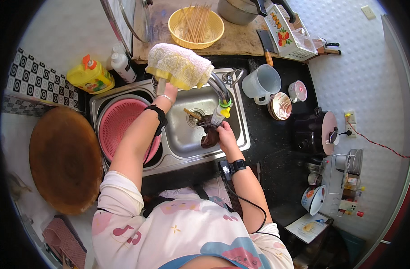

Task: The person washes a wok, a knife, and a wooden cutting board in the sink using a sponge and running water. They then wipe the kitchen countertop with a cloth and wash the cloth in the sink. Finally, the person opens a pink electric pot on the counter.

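Note:
Water runs from the faucet's nozzle [225, 109], which has green and yellow parts, onto a dark, wet, limp item [210, 137] over the steel sink basin [181, 134]. My right hand [226, 134] pinches that dark item at its right side; its material cannot be told. A short wooden stick or handle [191, 113] sticks out at its upper left, above the drain. My left hand [170, 92] reaches to the back of the sink, near the faucet base, partly hidden under a white and yellow towel [179, 64] draped there; its fingers cannot be seen.
A pink colander [119, 124] fills the left basin. Right of the sink stand a plastic measuring jug [261, 82], stacked bowls [279, 106] and a lidded cup [297, 91]. A cleaver [267, 45] and a yellow basket of sticks [173, 28] lie behind. A round wooden board [65, 161] leans at left.

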Available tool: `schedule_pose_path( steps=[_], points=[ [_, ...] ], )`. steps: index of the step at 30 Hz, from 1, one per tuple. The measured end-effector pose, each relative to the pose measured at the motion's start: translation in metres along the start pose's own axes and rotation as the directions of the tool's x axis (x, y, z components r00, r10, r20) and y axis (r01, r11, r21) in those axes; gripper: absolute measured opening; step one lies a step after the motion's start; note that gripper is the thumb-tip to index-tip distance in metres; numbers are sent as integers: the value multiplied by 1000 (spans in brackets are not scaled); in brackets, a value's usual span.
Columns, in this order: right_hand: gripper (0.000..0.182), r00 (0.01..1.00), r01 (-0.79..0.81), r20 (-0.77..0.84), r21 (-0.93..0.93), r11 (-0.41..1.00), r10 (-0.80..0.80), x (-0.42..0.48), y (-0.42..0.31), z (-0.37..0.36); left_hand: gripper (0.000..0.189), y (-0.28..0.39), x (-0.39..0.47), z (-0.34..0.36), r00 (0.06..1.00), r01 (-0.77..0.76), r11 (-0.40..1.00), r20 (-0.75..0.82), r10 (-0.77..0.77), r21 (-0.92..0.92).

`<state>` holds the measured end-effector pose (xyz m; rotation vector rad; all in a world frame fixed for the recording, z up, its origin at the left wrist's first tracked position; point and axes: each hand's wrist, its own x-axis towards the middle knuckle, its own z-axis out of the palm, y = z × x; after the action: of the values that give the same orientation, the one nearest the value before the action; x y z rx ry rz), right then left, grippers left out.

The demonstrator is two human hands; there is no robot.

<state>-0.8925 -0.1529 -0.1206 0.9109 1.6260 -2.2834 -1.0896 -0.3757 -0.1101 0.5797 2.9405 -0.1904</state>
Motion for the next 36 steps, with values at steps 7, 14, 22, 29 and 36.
schedule_pose_path(
  steps=[7, 14, 22, 29, 36],
  points=[
    [57, 949, 312, 61, -343, 886, -310, -11, 28, -1, 67, 88, -84, 39, 915, 217, 596, 374, 152, -773],
    [31, 773, 634, 449, -566, 527, -447, -37, 13, -5, 22, 143, -103, 55, 818, 545, -518, 553, 157, -659],
    [40, 969, -225, 43, -246, 943, 242, -21, -37, -2, 23, 150, -137, 10, 986, 155, 43, 157, 61, -987],
    [27, 975, -116, 168, -171, 978, 145, 2, -36, 10, 19, 132, -146, -25, 996, -4, 528, 44, 79, -850],
    [69, 937, 265, -59, -524, 810, -344, 21, -8, 21, 22, 95, -70, -40, 947, 120, 953, -256, -193, -277]
  ],
)
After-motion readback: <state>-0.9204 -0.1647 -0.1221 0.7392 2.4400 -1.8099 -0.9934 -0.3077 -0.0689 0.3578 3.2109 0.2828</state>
